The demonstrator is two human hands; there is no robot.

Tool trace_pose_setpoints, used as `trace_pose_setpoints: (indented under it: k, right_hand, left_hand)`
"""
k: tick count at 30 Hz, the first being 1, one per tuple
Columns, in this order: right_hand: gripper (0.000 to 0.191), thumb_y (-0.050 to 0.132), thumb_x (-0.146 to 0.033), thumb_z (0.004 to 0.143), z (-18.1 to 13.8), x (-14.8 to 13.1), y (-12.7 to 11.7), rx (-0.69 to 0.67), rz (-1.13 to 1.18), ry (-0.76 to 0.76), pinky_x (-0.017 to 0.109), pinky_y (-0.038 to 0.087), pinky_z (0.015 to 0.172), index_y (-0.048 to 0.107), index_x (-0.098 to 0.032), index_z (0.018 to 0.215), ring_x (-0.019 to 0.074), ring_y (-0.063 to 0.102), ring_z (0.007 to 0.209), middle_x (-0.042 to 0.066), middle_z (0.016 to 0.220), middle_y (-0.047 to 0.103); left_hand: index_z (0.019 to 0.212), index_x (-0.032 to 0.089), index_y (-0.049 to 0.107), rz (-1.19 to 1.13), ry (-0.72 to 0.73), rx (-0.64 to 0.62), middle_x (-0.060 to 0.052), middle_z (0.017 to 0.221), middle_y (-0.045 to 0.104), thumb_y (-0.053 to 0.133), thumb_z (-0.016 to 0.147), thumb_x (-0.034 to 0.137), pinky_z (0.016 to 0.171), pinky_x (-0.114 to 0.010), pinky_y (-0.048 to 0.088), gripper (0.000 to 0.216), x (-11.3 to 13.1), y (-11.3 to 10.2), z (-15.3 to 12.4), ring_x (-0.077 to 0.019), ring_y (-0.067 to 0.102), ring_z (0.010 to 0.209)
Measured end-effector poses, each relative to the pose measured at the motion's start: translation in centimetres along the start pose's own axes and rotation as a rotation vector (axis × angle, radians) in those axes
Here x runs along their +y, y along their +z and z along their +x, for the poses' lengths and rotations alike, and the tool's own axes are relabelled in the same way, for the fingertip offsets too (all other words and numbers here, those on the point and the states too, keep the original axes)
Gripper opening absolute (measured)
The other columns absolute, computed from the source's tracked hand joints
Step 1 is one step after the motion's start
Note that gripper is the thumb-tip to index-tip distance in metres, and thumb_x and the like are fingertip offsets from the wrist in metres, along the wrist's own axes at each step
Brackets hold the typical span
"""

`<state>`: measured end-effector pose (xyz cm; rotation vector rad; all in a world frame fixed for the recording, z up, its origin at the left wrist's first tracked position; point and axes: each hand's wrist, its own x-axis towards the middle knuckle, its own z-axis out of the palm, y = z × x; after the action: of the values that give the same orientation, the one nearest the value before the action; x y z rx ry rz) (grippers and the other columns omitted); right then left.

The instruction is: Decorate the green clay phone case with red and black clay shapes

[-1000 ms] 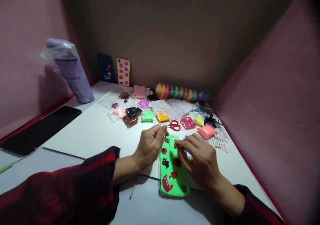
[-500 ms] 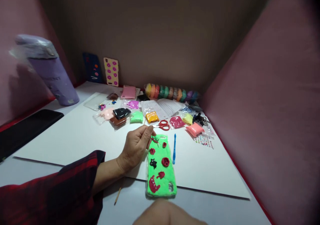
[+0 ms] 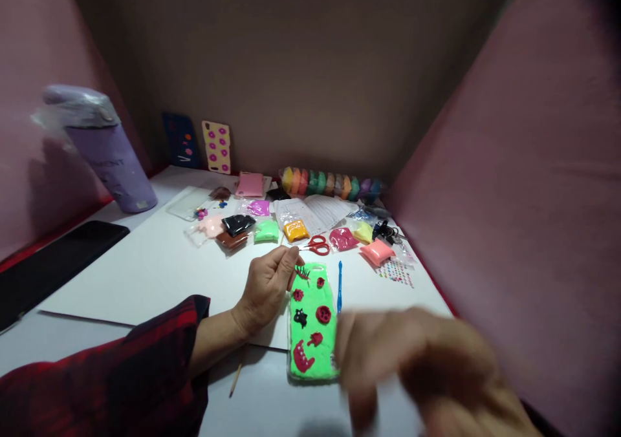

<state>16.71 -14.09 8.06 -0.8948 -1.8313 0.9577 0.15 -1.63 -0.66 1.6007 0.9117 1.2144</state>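
Observation:
A phone case covered in bright green clay [image 3: 310,353] is in the middle, its lower end past the board's near edge. It carries red clay shapes and a black one [image 3: 300,319]. My left hand [image 3: 266,288] is closed at the case's upper left corner, thumb on top, gripping it. Low on the right, close to the camera, my right hand [image 3: 417,366] has bent fingers and covers the case's lower right corner. Motion smears its fingers, so what they hold cannot be made out. A blue modelling tool [image 3: 340,285] lies right of the case, partly behind the right hand.
Red-handled scissors [image 3: 317,245] and several clay packets [image 3: 295,231] lie on the white board [image 3: 145,275]. A purple bottle [image 3: 114,165] and a dark phone [image 3: 63,266] are at left. Two decorated cases [image 3: 217,146] lean on the back wall. A thin stick [image 3: 236,379] lies in front.
My right hand has risen from the bottom edge toward the right, now covering part of the case and tool. My left hand keeps its grip. The view has shifted slightly.

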Motion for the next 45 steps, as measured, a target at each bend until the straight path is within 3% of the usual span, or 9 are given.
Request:
trace_pose_setpoints:
  k: [3, 5, 13, 22, 26, 28, 32, 39, 45]
  right_hand:
    - [0.013, 0.056, -0.024, 0.091, 2.2, 3.5, -2.8, 0.200, -0.768, -0.082, 0.032, 0.045, 0.065, 0.063, -0.021, 0.080, 0.0170, 0.058, 0.070, 0.005, 0.077, 0.064]
    - [0.017, 0.050, -0.013, 0.090, 2.6, 6.0, -3.9, 0.015, -1.009, -0.041, 0.031, 0.045, 0.065, 0.063, -0.017, 0.080, 0.0161, 0.056, 0.071, 0.006, 0.080, 0.063]
    - [0.024, 0.045, 0.004, 0.083, 0.9, 10.1, -4.0, -0.209, -1.256, 0.001, 0.028, 0.042, 0.061, 0.054, -0.017, 0.074, 0.0155, 0.053, 0.069, 0.003, 0.077, 0.057]
    - [0.025, 0.041, 0.005, 0.077, -1.9, 10.3, -5.0, -0.186, -1.437, 0.109, 0.029, 0.031, 0.051, 0.046, -0.019, 0.073, 0.0144, 0.049, 0.055, 0.002, 0.069, 0.054]
    - [0.022, 0.044, 0.002, 0.075, -2.1, 8.8, -6.2, -0.063, -1.310, 0.165, 0.027, 0.033, 0.049, 0.046, -0.019, 0.073, 0.0123, 0.047, 0.052, -0.001, 0.066, 0.053]
    - [0.017, 0.047, -0.002, 0.078, -1.4, 7.5, -6.0, 0.123, -1.051, 0.137, 0.026, 0.041, 0.054, 0.050, -0.019, 0.081, 0.0124, 0.051, 0.058, 0.000, 0.071, 0.055]
    - [0.007, 0.057, -0.014, 0.086, 1.2, 6.3, -4.1, 0.228, -0.488, -0.038, 0.029, 0.051, 0.068, 0.057, -0.019, 0.091, 0.0139, 0.060, 0.075, 0.002, 0.085, 0.061]
    - [0.009, 0.059, -0.028, 0.088, 3.1, 10.4, -0.7, 0.405, -0.115, 0.068, 0.024, 0.048, 0.053, 0.059, -0.019, 0.087, 0.0112, 0.057, 0.061, 0.000, 0.074, 0.059]
    - [0.008, 0.056, -0.026, 0.089, 2.1, 12.1, -0.2, 0.369, -0.123, 0.045, 0.024, 0.047, 0.056, 0.059, -0.019, 0.086, 0.0122, 0.058, 0.067, 0.001, 0.078, 0.058]
  left_hand:
    - [0.071, 0.016, 0.060, 0.011, 0.013, -0.003, 0.006, 0.049, 0.041, 0.047, 0.093, 0.045, 0.050, -0.024, 0.033, 0.039, 0.1, 0.0, 0.0, -0.0097, 0.039, 0.047]
    - [0.070, 0.016, 0.060, 0.016, 0.019, -0.006, 0.006, 0.049, 0.041, 0.047, 0.093, 0.045, 0.050, -0.024, 0.034, 0.039, 0.1, 0.0, 0.0, -0.0098, 0.039, 0.047]
    - [0.071, 0.016, 0.060, 0.023, 0.006, -0.017, 0.006, 0.048, 0.040, 0.046, 0.093, 0.046, 0.048, -0.024, 0.032, 0.040, 0.0, 0.0, 0.1, -0.0098, 0.038, 0.046]
    - [0.069, 0.016, 0.060, 0.006, 0.018, -0.015, 0.006, 0.048, 0.041, 0.047, 0.093, 0.045, 0.050, -0.023, 0.034, 0.040, 0.2, 0.1, 0.1, -0.0098, 0.039, 0.046]
    - [0.068, 0.016, 0.060, -0.012, 0.014, 0.000, 0.006, 0.046, 0.039, 0.048, 0.092, 0.046, 0.049, -0.023, 0.033, 0.040, 0.2, 0.1, 0.2, -0.0097, 0.038, 0.045]
    - [0.068, 0.016, 0.059, -0.016, 0.006, 0.006, 0.007, 0.046, 0.039, 0.048, 0.092, 0.046, 0.049, -0.023, 0.034, 0.040, 0.2, 0.1, 0.2, -0.0096, 0.038, 0.045]
    - [0.068, 0.016, 0.058, -0.027, -0.021, 0.007, 0.007, 0.046, 0.040, 0.046, 0.093, 0.046, 0.048, -0.023, 0.033, 0.041, 0.1, 0.1, 0.3, -0.0091, 0.038, 0.044]
    - [0.070, 0.015, 0.058, -0.041, -0.048, -0.018, 0.007, 0.046, 0.040, 0.046, 0.093, 0.046, 0.047, -0.023, 0.031, 0.040, 0.1, 0.2, 0.2, -0.0085, 0.037, 0.044]
    - [0.069, 0.015, 0.059, -0.049, -0.083, -0.027, 0.006, 0.045, 0.042, 0.048, 0.092, 0.046, 0.047, -0.022, 0.032, 0.040, 0.1, 0.2, 0.3, -0.0082, 0.038, 0.044]
